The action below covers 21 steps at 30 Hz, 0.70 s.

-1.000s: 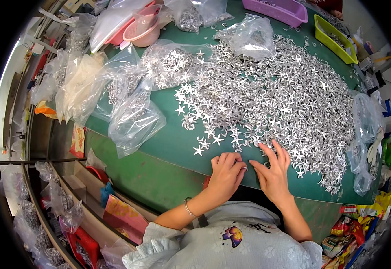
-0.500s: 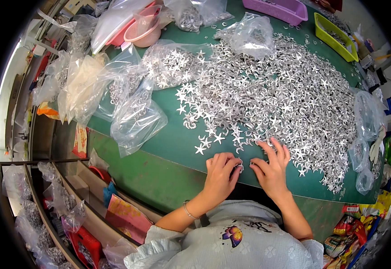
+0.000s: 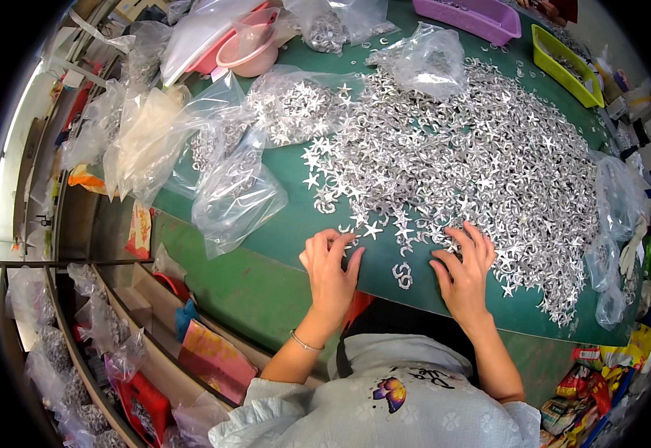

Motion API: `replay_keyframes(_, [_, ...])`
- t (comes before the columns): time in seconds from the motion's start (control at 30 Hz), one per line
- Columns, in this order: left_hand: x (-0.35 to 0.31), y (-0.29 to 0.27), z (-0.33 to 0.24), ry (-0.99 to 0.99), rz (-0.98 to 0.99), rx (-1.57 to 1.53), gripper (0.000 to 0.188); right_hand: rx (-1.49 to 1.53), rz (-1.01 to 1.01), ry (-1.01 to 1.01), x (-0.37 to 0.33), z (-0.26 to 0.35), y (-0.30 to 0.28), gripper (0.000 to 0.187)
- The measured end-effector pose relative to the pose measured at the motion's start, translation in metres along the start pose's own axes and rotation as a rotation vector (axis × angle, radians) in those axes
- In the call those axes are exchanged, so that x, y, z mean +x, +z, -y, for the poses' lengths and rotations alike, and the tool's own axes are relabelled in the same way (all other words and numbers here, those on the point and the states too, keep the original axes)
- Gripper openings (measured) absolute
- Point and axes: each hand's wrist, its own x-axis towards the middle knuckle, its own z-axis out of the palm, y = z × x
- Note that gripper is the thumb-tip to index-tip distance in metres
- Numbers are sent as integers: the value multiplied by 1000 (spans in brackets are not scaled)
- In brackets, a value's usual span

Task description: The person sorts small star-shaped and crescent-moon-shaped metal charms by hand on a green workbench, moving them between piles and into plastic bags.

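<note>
Bags [image 3: 295,108] hold silver stars; pink bowl [image 3: 249,51] beside them.

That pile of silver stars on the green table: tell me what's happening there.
A person sits at the green table, sorting a wide pile of small silver star pieces. The left hand and right hand rest at the pile's near edge, fingers spread on pieces. A few curved pieces lie between them. Clear plastic bags sit to the left.

Left hand [image 3: 330,270] fingertips curl under; any pinched piece is hidden. Purple tray [image 3: 469,16] and yellow-green tray [image 3: 564,63]: contents too small to identify.
</note>
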Motion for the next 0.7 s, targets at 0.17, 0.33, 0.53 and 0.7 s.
replay_keyframes(0.17, [4,2,7,34,-11,3,25,59,0,-63,25,19,12,19])
replay_keyframes(0.33, [13,-6,15,49,-79,-61,15,56,35,-47,33,26,33,19])
replay_keyframes(0.53, [21,-7,38,-58,-235,-95,16,59,45,-51,30,26,33,17])
replay_keyframes(0.7, [16,-7,14,49,-96,-67,24,97,41,-77,30,21,33,18])
